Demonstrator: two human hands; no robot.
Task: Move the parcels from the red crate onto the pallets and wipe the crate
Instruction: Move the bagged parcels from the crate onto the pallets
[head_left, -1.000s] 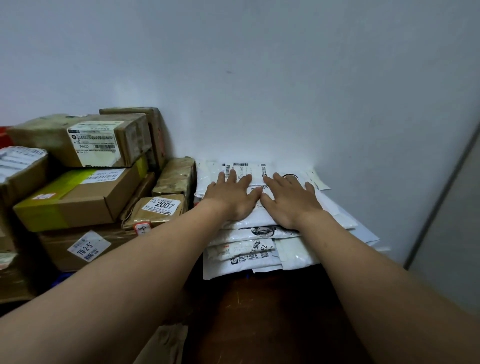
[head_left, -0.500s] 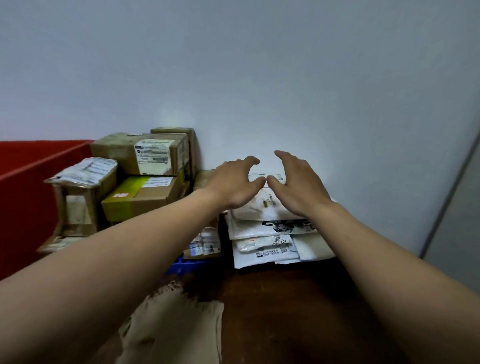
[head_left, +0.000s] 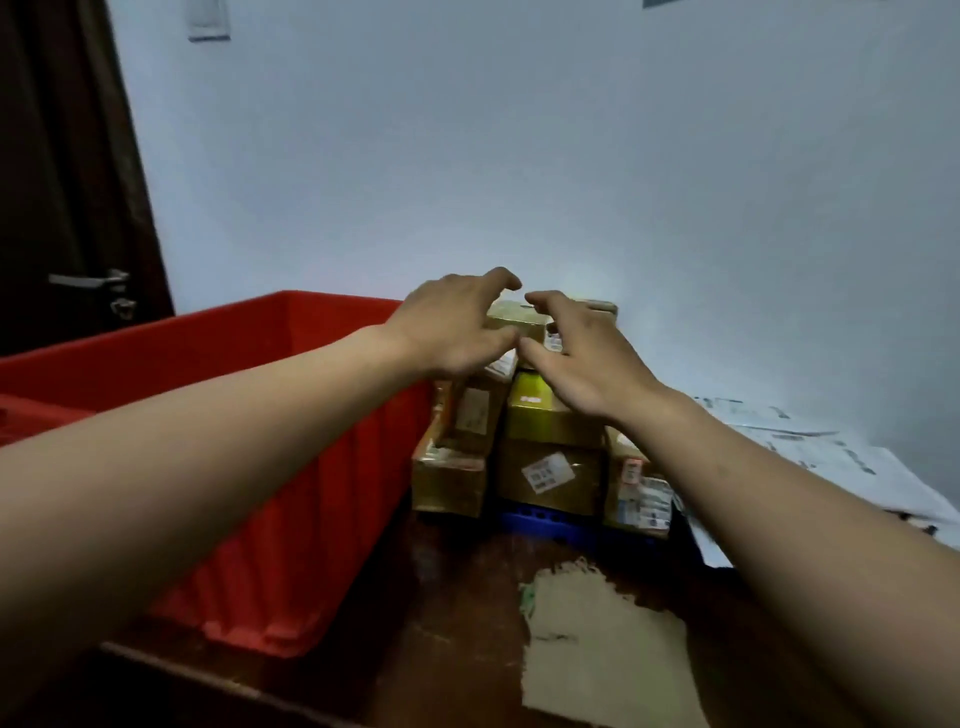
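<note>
The left hand and right hand are hovering empty, fingers loosely curled, while the crate is lying to their left, nearer the left hand.

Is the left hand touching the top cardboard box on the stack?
Cannot tell. In the head view the left hand overlaps the top cardboard box with its fingers arched, but motion blur and the single angle hide any contact or gap.

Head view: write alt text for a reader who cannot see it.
The left hand and right hand reach out, fingers loosely curled, toward cardboard parcels stacked on a blue pallet. A red crate stands left of them, white mailers right.
</note>
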